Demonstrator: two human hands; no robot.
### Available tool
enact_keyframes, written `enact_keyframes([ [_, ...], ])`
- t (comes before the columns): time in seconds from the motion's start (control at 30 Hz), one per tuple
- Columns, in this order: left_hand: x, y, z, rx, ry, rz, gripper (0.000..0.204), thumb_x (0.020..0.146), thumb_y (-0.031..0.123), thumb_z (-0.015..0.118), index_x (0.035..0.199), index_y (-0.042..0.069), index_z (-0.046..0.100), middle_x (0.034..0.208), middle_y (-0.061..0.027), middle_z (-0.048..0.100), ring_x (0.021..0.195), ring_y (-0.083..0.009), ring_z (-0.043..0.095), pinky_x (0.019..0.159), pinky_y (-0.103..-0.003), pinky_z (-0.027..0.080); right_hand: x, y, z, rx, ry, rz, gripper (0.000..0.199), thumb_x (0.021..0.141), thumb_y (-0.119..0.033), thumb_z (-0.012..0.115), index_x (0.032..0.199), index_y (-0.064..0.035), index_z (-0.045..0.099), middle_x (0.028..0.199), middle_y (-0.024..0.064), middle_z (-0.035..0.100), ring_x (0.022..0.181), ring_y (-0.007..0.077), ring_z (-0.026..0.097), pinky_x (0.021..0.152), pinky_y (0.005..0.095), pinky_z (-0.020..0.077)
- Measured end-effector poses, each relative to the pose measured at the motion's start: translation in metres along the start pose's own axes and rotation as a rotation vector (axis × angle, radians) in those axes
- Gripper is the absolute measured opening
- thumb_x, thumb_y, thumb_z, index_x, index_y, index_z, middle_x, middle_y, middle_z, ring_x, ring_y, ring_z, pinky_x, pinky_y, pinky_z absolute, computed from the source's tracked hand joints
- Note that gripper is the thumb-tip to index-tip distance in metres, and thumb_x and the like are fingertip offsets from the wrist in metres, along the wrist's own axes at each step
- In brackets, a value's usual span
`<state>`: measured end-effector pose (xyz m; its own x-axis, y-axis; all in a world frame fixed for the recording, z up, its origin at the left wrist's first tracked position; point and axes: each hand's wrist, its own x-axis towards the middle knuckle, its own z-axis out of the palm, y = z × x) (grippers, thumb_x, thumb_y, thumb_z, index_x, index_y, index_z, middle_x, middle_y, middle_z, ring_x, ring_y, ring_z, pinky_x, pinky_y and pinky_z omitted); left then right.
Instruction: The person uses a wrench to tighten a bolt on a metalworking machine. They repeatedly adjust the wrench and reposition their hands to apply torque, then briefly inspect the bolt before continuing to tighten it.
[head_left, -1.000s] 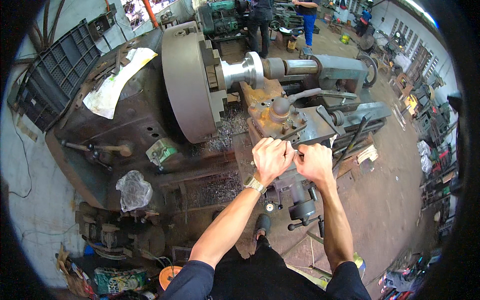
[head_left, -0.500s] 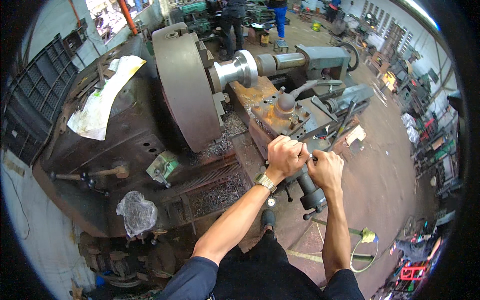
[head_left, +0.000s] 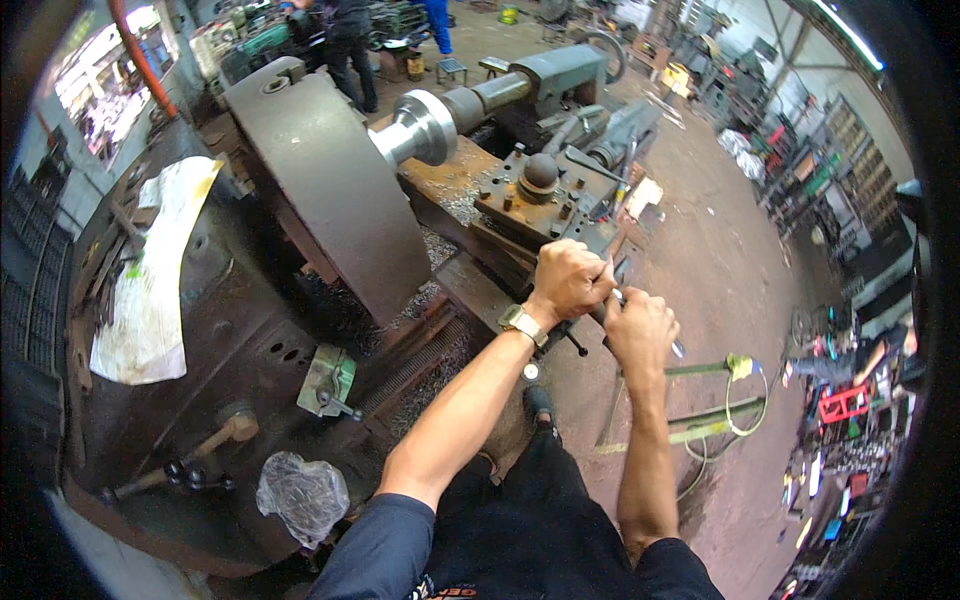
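Both my hands are closed at the near end of a lathe's tool slide. My left hand (head_left: 572, 280), with a metal watch on its wrist, is wrapped around a crank handle that its fingers mostly hide. Beside it on the right, my right hand (head_left: 641, 328) grips the same handle; bits of bright metal show above and below this fist. Just beyond the hands stands the tool post (head_left: 540, 178) with its round dark knob and several bolts. A shiny turned workpiece (head_left: 422, 128) sits between the large chuck (head_left: 330, 170) and the tailstock (head_left: 565, 75).
Stained paper (head_left: 150, 280) lies on the headstock at left, above levers (head_left: 210, 445) and a plastic-wrapped lump (head_left: 303, 497). Metal chips cover the bed. At right are a green frame (head_left: 690, 432) and a red crate (head_left: 843, 403) on the floor. Two people stand at the back.
The view has swung to the right, so the lathe appears shifted left. My hands stay closed at the slide, and the right hand sits slightly further left and lower against the left one.
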<state>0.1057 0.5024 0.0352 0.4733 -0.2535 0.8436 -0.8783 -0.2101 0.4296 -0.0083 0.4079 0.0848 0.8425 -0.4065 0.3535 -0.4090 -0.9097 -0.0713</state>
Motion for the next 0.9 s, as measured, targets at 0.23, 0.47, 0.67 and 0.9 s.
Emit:
enact_keyframes([
  [0.23, 0.004, 0.002, -0.014, -0.006, -0.194, -0.012, 0.033, 0.084, 0.022, 0.065, 0.054, 0.009, 0.057, 0.058, -0.0091, 0.058, 0.058, -0.0299, 0.058, 0.062, -0.042, 0.048, -0.007, -0.001, -0.012, 0.126, -0.106, -0.049, 0.036, 0.098, -0.038, 0.059, 0.089, -0.0058, 0.071, 0.082, 0.0237, 0.071, 0.078, 0.0437, 0.070, 0.071, 0.0552, 0.0543],
  [0.47, 0.019, 0.012, -0.068, -0.193, -0.277, -0.285, 0.025, 0.099, 0.018, 0.058, 0.112, 0.001, 0.070, 0.112, -0.0157, 0.070, 0.109, -0.0306, 0.065, 0.099, -0.040, 0.050, 0.040, 0.045, -0.022, 0.347, -0.229, -0.244, 0.047, 0.096, -0.047, 0.063, 0.072, -0.0068, 0.066, 0.062, 0.0208, 0.063, 0.063, 0.0437, 0.066, 0.061, 0.0522, 0.0509],
  [0.67, 0.020, 0.045, -0.097, -0.082, -0.190, -0.553, 0.034, 0.094, 0.011, 0.065, 0.126, 0.001, 0.065, 0.120, -0.0144, 0.068, 0.108, -0.0273, 0.067, 0.098, -0.037, 0.050, 0.130, 0.072, 0.000, 0.464, -0.292, -0.760, 0.054, 0.092, -0.053, 0.067, 0.065, -0.0060, 0.064, 0.053, 0.0178, 0.056, 0.055, 0.0392, 0.060, 0.054, 0.0466, 0.0467],
  [0.9, 0.010, 0.065, -0.055, 0.041, -0.066, -0.726, 0.042, 0.084, -0.003, 0.075, 0.125, 0.001, 0.066, 0.114, -0.0114, 0.068, 0.094, -0.0190, 0.069, 0.084, -0.032, 0.057, 0.201, 0.042, 0.032, 0.486, -0.402, -1.185, 0.061, 0.089, -0.063, 0.065, 0.066, -0.0067, 0.069, 0.054, 0.0178, 0.057, 0.056, 0.0392, 0.062, 0.055, 0.0461, 0.0483],
])
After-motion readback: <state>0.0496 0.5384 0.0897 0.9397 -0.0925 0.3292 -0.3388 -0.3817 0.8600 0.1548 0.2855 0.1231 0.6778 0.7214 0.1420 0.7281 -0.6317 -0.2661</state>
